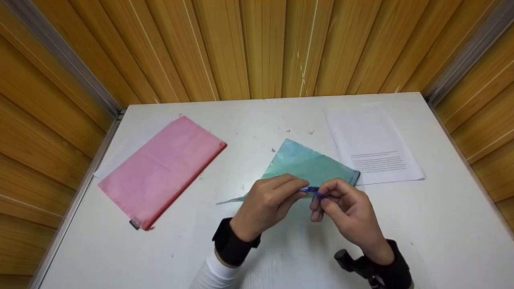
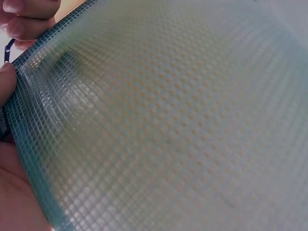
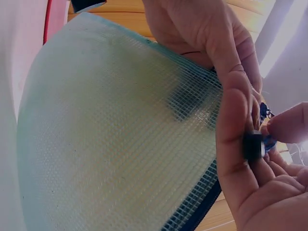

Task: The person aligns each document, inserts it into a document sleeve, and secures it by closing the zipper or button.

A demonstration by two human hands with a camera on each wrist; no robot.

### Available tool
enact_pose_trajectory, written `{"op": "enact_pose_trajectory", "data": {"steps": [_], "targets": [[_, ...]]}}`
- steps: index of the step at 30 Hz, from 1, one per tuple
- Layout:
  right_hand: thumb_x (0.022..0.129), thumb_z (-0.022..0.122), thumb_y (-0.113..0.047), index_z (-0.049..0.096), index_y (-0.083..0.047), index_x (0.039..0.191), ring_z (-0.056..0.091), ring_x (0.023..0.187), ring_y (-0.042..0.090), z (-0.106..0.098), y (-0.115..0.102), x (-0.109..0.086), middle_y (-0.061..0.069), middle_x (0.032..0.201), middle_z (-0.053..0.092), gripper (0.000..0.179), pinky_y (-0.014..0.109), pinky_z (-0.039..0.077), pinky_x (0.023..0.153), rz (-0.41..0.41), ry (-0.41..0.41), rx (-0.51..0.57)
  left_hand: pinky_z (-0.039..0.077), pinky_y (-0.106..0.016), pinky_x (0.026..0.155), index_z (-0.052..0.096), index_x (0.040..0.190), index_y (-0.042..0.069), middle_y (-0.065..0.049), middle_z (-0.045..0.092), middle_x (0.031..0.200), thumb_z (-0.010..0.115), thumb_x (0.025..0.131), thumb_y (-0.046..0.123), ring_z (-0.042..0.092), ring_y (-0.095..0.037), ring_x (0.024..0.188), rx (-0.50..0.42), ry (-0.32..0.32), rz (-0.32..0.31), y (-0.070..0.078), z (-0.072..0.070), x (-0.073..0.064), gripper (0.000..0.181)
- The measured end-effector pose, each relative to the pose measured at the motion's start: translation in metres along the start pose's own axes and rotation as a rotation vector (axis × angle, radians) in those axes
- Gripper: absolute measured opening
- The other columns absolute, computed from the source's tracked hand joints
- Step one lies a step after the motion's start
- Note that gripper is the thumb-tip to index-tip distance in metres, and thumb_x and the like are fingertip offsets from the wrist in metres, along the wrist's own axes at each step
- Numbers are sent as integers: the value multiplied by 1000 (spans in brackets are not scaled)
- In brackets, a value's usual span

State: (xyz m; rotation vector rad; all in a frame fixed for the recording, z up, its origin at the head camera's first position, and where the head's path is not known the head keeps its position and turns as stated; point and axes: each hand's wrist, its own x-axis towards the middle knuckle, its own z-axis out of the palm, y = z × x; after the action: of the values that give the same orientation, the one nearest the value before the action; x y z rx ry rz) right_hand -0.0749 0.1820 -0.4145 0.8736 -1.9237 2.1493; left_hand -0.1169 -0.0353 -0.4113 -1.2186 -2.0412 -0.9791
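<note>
In the head view, the left hand (image 1: pixel 273 200) and right hand (image 1: pixel 353 210) meet over the middle of the white bench (image 1: pixel 172 245), toward its near edge. The left fingertips pinch the blue zip edge (image 1: pixel 308 189) of a teal mesh zip pouch (image 1: pixel 301 158); beside them, the right thumb and forefinger pinch a small blue cord. The pouch spreads behind the hands, one corner pointing toward the far edge; whether its underside touches the bench I cannot tell. A pink zip pouch (image 1: pixel 160 168) with a red zip lies slanted near the left edge, partly over a white sheet (image 1: pixel 128 146). Printed papers (image 1: pixel 361 128) lie near the far right corner. In the left wrist view, teal mesh fills most of the frame, with fingers along its left border. In the right wrist view, the right hand's fingers stand before the mesh, its thumb against the blue cord (image 3: pixel 270 142).
</note>
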Motion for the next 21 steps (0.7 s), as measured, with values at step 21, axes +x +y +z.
{"op": "enact_pose_trajectory", "data": {"steps": [21], "targets": [[96,51,29,69,4,93,43,58,17,2,-1,1,8,71,49,31,31,33,48,-81,71,-106,61,-14,81,82,110,3,-5,81,94,82,98,4,77,-11,83,-25,44,55,3,1,0,13]]}}
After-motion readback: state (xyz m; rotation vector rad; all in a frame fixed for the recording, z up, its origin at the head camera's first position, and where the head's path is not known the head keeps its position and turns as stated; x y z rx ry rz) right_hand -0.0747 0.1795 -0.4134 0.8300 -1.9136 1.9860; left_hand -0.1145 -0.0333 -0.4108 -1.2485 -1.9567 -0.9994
